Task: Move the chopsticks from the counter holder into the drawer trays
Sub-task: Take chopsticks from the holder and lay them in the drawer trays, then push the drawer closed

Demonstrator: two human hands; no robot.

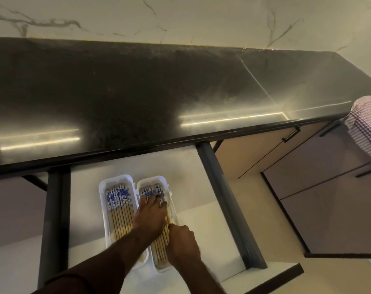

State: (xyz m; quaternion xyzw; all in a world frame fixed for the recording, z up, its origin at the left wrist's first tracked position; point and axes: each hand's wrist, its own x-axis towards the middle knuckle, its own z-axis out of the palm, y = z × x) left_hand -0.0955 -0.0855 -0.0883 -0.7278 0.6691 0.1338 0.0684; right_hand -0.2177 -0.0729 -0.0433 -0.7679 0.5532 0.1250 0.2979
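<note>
Dark polished stone forms the counter [138, 92], backed by a pale veined wall, and no holder shows anywhere on its visible top. Below its front edge an open drawer [222, 240] with a white floor carries two white trays side by side, running from the drawer's back toward its front. The left tray [102, 200] holds a neat row of chopsticks [119, 211], their blue-and-white patterned ends toward the back and bare wooden tips toward the front. The right tray [172, 209] holds a second bundle of chopsticks [159, 249] lying the same way.

Both hands are in the right tray. The left hand [151, 217] lies spread and flat across the bundle, fingers reaching to the patterned ends, pressing rather than gripping. The right hand [181, 242] rests curled at the tray's right wall, its fingertips against the sticks near their middle; whether it pinches any stick cannot be told.

Judging by how things lie, the transfer looks nearly or fully done and the hands are levelling the last bundle. The sticks are likely light, stiff and smooth, prone to rolling and sliding over one another; they are best taken as a bundle around the middle, or squared up by nudging the ends. A striped cloth [367, 128] hangs at the counter's right end.
</note>
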